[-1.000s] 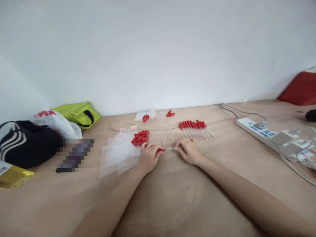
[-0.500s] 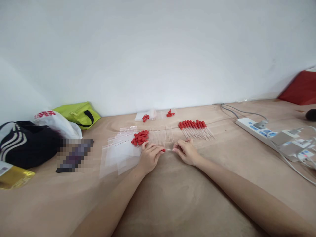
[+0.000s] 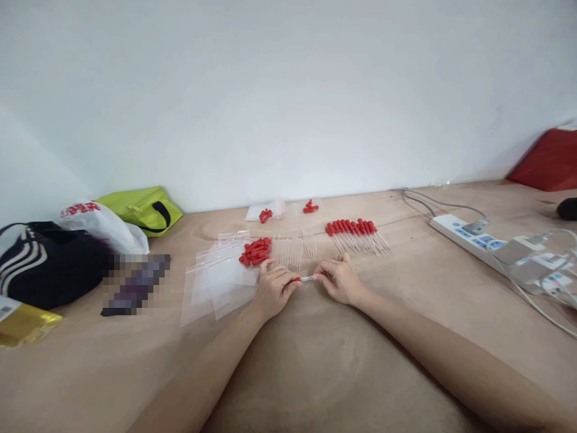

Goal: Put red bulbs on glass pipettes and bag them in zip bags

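Observation:
My left hand point(image 3: 274, 291) pinches a small red rubber bulb point(image 3: 296, 279). From the bulb a thin clear tube point(image 3: 306, 278) runs to my right hand point(image 3: 338, 280), whose fingertips are closed on its other end. Beyond my left hand lies a pile of red bulbs point(image 3: 256, 251) on clear zip bags point(image 3: 216, 279). Loose clear tubes point(image 3: 287, 251) lie in a row right of that pile. Further right, a row of tubes with red bulbs fitted point(image 3: 358, 236) rests on the table.
Near the wall are two small groups of red bulbs point(image 3: 265, 215) point(image 3: 311, 206). On the left sit a black bag point(image 3: 58, 264), a white plastic bag point(image 3: 103, 225) and a green bag point(image 3: 139, 207). A power strip point(image 3: 469, 237) with cables is at the right.
The bulb and tube between my hands have come slightly nearer to me. Less of the bulb shows beyond my left fingertips, and the tube looks wider and clearer.

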Demonstrator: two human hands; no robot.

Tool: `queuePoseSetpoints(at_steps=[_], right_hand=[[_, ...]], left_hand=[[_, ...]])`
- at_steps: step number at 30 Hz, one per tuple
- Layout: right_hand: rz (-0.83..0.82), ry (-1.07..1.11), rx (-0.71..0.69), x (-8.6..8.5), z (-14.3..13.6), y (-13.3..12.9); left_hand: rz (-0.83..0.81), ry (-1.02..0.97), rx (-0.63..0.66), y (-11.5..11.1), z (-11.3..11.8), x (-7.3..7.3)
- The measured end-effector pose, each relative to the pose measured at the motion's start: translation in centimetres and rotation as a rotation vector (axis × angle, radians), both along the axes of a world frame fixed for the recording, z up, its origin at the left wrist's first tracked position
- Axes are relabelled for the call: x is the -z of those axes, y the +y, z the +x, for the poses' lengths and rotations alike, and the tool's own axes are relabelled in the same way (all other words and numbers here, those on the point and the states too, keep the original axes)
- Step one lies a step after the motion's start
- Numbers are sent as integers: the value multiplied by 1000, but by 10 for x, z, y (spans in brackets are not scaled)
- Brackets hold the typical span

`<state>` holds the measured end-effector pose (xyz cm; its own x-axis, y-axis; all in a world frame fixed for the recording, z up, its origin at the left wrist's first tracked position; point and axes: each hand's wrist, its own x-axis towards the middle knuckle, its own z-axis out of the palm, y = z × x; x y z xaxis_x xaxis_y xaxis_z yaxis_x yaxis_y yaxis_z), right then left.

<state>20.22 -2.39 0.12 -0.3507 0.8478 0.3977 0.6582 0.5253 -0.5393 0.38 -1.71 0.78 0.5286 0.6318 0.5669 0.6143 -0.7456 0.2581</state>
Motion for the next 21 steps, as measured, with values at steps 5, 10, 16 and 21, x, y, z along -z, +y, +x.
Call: queuePoseSetpoints(at_steps=[5,10,16,21], right_hand=[[20,-28,-13,-1,-3,-3],[29,-40,-7,2,-9,-7],[87,-77,-21,0,-12,-5],[294,-256,-16,-2,-12,-4]], left_hand=[[18,29,22,-1,1,0],[28,86,65,-1,1,2],[36,113,15,-1,1,-4],[135,89,-98,2,-4,-9]])
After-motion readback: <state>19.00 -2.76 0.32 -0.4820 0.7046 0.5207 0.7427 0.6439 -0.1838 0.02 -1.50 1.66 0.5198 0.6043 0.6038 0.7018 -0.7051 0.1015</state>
